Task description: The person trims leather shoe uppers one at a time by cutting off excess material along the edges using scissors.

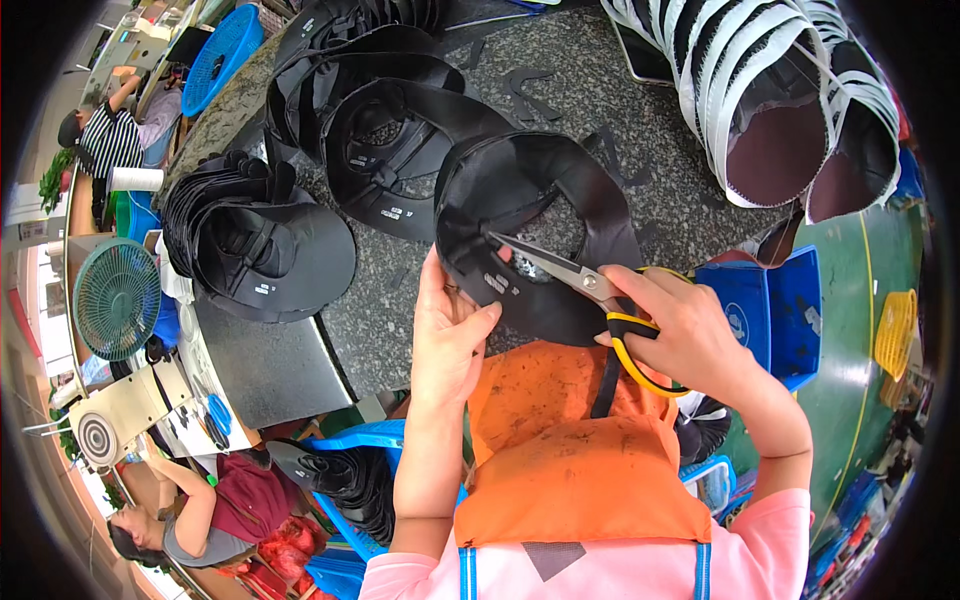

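Two bare hands work on one black shoe upper (535,303), held just off centre at 1 o'clock over a speckled stone table (385,305). The left hand (450,335) pinches its lower edge, thumb in front; the right hand (685,320) grips yellow-handled scissors (592,284), their tips pointing toward 10 o'clock across the opening. More black uppers (345,70) line up at 11 o'clock, white-edged ones (755,105) at 2, and a blue bin (790,310) stands at 3.
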Demonstrator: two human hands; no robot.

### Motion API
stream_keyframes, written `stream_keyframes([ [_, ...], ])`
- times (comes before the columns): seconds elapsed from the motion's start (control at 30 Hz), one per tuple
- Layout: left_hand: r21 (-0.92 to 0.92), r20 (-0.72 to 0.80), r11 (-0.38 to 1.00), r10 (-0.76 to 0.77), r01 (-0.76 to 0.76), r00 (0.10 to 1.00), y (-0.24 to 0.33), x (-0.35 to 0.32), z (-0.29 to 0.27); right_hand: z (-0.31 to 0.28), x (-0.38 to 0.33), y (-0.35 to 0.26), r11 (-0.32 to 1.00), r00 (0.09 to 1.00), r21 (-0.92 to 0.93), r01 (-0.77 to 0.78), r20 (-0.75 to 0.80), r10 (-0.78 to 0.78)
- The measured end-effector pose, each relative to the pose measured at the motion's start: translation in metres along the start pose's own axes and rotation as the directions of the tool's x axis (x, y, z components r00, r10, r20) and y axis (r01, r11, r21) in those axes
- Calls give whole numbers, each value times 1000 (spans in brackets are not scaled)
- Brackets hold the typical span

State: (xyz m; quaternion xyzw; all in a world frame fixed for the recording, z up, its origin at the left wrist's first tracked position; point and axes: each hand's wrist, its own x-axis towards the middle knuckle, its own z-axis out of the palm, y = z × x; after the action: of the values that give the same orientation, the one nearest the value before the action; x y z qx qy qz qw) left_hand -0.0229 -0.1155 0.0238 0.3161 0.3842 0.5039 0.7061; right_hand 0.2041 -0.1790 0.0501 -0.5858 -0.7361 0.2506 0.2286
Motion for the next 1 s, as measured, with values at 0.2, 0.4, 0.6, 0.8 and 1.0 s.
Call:
stream_keyframes([
  [0.2, -161, -47, 980, -126, 117, 991, -1, 9, -14, -26, 5, -1, 980, 992, -156, 122, -2, -123],
  [0.4, -56, 43, 974, -216, 218, 976, -2, 6, -12, -20, 17, -2, 967, 975, -155, 201, -60, -213],
  [0.6, -151, 63, 962, -221, 228, 973, 5, -1, -17, -15, 12, 0, 941, 984, -302, 154, -40, -174],
  [0.8, -420, 137, 831, -338, 364, 931, 21, -7, -4, -14, 8, -1, 932, 984, -343, 117, -87, -156],
  [1.0, -422, 138, 846, -295, 326, 945, 19, -12, -15, -15, 4, -2, 913, 981, -398, 88, -125, -149],
])
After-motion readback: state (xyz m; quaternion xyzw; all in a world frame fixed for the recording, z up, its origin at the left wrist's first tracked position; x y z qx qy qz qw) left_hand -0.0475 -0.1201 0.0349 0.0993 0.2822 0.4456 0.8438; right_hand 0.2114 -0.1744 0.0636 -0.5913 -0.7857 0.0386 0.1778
